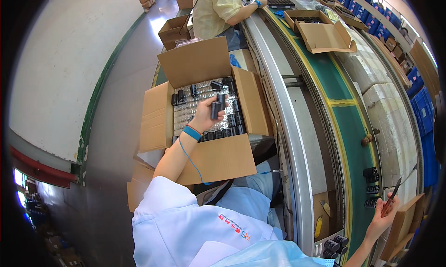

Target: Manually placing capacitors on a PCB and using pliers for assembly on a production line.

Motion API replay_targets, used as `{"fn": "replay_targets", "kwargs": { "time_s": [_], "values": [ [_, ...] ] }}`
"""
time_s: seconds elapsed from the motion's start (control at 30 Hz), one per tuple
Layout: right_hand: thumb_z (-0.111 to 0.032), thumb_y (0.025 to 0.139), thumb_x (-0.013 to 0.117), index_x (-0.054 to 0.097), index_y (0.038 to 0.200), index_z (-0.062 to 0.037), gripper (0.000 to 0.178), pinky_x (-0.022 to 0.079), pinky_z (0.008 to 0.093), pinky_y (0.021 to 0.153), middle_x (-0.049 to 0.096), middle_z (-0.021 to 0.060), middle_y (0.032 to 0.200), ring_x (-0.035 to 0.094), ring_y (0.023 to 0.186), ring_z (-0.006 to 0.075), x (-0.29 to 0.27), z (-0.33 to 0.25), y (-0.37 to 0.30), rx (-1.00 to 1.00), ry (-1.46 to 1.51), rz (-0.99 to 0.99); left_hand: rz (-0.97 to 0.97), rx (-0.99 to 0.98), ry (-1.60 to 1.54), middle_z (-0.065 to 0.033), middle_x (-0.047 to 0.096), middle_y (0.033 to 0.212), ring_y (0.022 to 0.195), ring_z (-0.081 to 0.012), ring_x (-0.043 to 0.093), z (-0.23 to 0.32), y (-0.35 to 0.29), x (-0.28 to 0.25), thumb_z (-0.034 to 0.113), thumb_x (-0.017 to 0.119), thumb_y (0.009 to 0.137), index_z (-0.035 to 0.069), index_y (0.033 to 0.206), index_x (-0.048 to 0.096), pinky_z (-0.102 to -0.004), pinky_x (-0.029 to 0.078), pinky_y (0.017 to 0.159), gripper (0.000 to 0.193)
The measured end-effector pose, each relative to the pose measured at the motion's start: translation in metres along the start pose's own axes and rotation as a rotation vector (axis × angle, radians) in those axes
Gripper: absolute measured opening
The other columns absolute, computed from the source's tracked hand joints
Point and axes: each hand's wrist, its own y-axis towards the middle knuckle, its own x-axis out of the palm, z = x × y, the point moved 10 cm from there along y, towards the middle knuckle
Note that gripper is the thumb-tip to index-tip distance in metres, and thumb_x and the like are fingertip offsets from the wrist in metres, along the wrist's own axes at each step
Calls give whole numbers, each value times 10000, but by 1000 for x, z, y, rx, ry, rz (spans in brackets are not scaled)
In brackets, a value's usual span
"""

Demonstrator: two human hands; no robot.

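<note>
- My left hand [206, 116] is curled, fingers gripping two black cylinders [215, 110] side by side, above the open box [195, 62].
- Box contents: a silvery ribbed layer [185, 113]; more black cylinders along the right side and the near edge, a few others scattered toward the far side.
- Box flaps are folded outward; the near one lies below my left forearm.
- Blue band [191, 133] around my left wrist; a thin blue cord [187, 158] runs from it toward my lap.
- My right hand [386, 209], out to the right, is closed around the red handles of a tool [396, 189], its dark end pointing up and away. Exact type of tool: cannot tell.
- Just left of that hand, a short row of black cylinders [372, 189] on the green belt [346, 132].
- Nearer me, a small cluster of dark cylinders [335, 246] beside the belt.
- Farther along the line, a co-worker [213, 11] in a pale yellow top, one arm reaching toward the belt.
</note>
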Motion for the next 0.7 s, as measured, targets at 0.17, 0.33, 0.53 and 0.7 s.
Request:
{"fn": "replay_targets", "kwargs": {
  "time_s": [0.17,0.33,0.53,0.7],
  "values": [
    [100,830,590,486,1190,-29,396,407,204,784,507,19,1110,459,812,81,18,-24,-27,76,290,-51,-297,-207,-93,-98,580,1016,627,-145,502,-49,-29,121,298,435,979,12,1289,461,-253,417,513,422],
    [53,749,680,547,1078,-15,361,460,237,697,535,96,1054,525,814,129,51,-91,-38,-71,142,-224,-575,-324,-58,-92,544,1003,521,-108,457,-106,-72,210,332,420,998,87,1242,435,-217,352,429,346],
    [5,640,767,602,971,-47,373,485,284,579,612,91,886,588,692,205,62,-127,-47,-133,65,-233,-745,-361,76,-85,495,968,540,-97,454,-158,-109,270,358,429,997,132,1412,315,-217,378,450,486],
    [-30,625,786,614,965,-69,383,492,304,585,618,72,868,615,717,222,67,-116,-55,-117,-51,-281,-717,-305,216,-104,514,1069,622,-81,509,-178,-120,292,363,476,978,76,1441,261,-207,393,466,585]
  ]
}}
